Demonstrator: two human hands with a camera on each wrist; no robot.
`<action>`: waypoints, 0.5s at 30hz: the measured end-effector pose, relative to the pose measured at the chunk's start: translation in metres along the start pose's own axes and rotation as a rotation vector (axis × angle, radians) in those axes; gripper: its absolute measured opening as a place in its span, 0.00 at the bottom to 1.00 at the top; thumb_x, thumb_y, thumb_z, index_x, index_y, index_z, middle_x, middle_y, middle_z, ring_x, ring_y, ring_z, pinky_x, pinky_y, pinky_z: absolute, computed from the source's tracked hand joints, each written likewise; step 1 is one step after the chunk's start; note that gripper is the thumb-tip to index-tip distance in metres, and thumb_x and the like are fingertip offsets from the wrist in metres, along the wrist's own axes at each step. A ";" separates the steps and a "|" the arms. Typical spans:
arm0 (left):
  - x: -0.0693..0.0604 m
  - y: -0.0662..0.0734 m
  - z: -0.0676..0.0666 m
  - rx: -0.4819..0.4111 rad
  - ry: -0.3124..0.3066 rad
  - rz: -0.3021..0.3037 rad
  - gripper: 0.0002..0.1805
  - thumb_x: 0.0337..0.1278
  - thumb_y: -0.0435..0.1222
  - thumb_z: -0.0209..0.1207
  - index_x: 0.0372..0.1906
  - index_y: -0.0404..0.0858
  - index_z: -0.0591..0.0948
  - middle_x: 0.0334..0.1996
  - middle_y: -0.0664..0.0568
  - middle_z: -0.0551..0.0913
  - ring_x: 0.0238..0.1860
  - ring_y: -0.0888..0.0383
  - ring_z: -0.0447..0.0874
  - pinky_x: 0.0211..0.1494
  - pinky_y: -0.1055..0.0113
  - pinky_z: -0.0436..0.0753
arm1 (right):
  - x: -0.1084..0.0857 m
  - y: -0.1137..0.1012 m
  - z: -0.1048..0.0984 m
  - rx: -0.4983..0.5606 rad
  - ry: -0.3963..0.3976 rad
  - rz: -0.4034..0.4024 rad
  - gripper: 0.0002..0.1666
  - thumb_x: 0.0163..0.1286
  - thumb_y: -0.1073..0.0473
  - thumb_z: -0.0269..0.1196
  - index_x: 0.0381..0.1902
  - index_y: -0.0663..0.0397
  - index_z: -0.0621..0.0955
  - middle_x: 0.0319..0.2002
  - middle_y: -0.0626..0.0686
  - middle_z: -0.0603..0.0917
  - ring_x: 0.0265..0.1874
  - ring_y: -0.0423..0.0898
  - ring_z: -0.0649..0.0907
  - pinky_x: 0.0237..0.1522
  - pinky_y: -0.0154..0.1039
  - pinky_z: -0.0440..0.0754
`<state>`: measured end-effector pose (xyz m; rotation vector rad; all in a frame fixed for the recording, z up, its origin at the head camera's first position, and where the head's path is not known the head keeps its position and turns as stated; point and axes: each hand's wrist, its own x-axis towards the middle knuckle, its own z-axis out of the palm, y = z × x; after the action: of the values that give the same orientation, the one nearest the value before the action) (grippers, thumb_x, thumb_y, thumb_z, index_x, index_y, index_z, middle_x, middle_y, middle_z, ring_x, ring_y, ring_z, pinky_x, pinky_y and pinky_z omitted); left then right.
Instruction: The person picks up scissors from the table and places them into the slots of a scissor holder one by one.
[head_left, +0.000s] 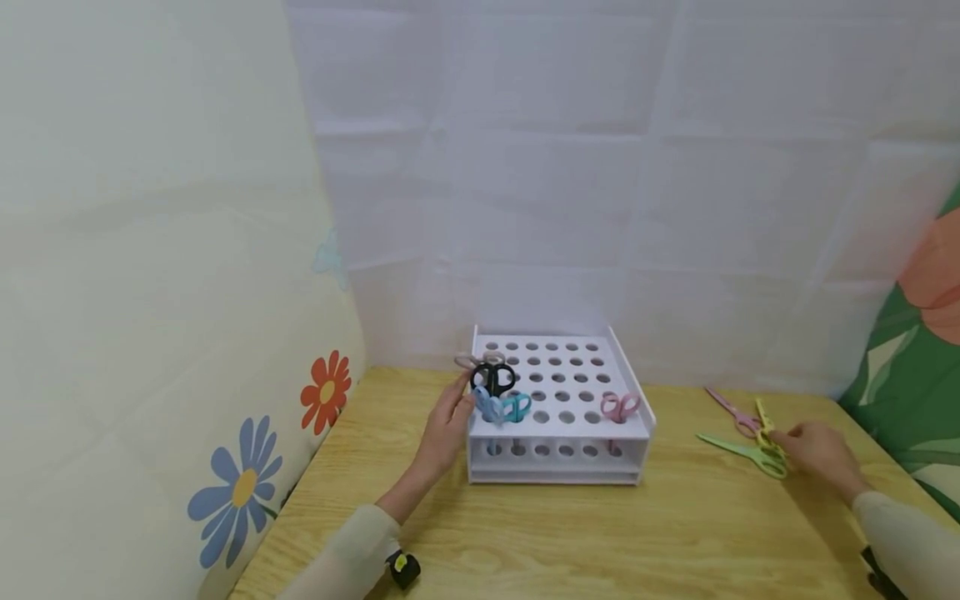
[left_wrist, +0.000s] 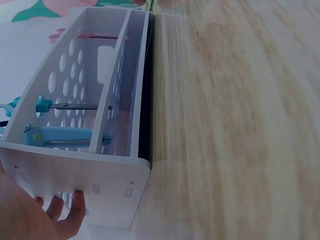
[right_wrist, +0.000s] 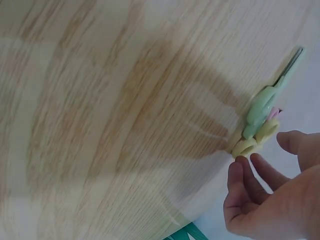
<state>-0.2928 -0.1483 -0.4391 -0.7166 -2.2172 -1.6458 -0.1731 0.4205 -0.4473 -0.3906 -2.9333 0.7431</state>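
Observation:
My left hand (head_left: pixel 444 427) is at the left side panel of a white rack (head_left: pixel 633 429), its fingertips touching the panel beside a cutout in the left wrist view. Near that hand, scissors with grey (head_left: pixel 467 361), black (head_left: pixel 491 379), light-blue (head_left: pixel 489 406) and teal (head_left: pixel 517 407) handles stand in the rack's holes. Pink-handled scissors (head_left: pixel 620 407) stand at its front right. My right hand (head_left: pixel 819 454) reaches the handles of yellow scissors (right_wrist: pixel 245 147), thumb and fingers apart around them. Green scissors (head_left: pixel 753 454) and pink scissors (head_left: pixel 738 417) lie against the yellow pair.
The rack has rows of round holes and a lower tier. It stands on a wood-grain table (head_left: pixel 555 533) near the white backdrop (head_left: pixel 555 183). Flower-patterned cloth (head_left: pixel 247 483) hangs at the left, and a green floral cloth (head_left: pixel 885 358) borders the right.

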 end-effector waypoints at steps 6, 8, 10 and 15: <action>-0.001 0.000 0.000 -0.003 0.005 0.021 0.27 0.79 0.40 0.49 0.77 0.39 0.67 0.73 0.44 0.67 0.74 0.43 0.61 0.74 0.45 0.60 | -0.001 0.001 0.009 0.030 -0.015 0.082 0.30 0.73 0.36 0.56 0.19 0.52 0.73 0.18 0.48 0.69 0.20 0.46 0.70 0.21 0.40 0.66; -0.001 0.000 0.000 0.000 -0.001 0.013 0.27 0.80 0.41 0.48 0.77 0.39 0.67 0.74 0.44 0.67 0.74 0.43 0.61 0.74 0.45 0.60 | -0.001 0.003 0.010 0.032 -0.013 0.099 0.30 0.73 0.36 0.56 0.19 0.51 0.73 0.19 0.48 0.69 0.20 0.46 0.70 0.22 0.40 0.65; -0.002 0.001 0.000 0.007 -0.006 0.002 0.27 0.80 0.41 0.48 0.77 0.39 0.66 0.74 0.44 0.66 0.74 0.43 0.61 0.73 0.45 0.61 | -0.001 0.004 0.012 0.035 -0.012 0.107 0.31 0.72 0.37 0.57 0.21 0.56 0.76 0.21 0.50 0.72 0.22 0.48 0.72 0.22 0.41 0.66; -0.001 0.002 -0.001 0.016 -0.009 0.004 0.28 0.80 0.42 0.47 0.77 0.37 0.66 0.74 0.42 0.66 0.74 0.42 0.61 0.73 0.43 0.61 | 0.000 0.006 0.012 0.021 0.016 0.098 0.35 0.72 0.40 0.59 0.38 0.73 0.83 0.32 0.62 0.83 0.30 0.54 0.79 0.24 0.43 0.72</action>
<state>-0.2907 -0.1490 -0.4380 -0.7258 -2.2317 -1.6236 -0.1732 0.4203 -0.4610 -0.5392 -2.9068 0.7778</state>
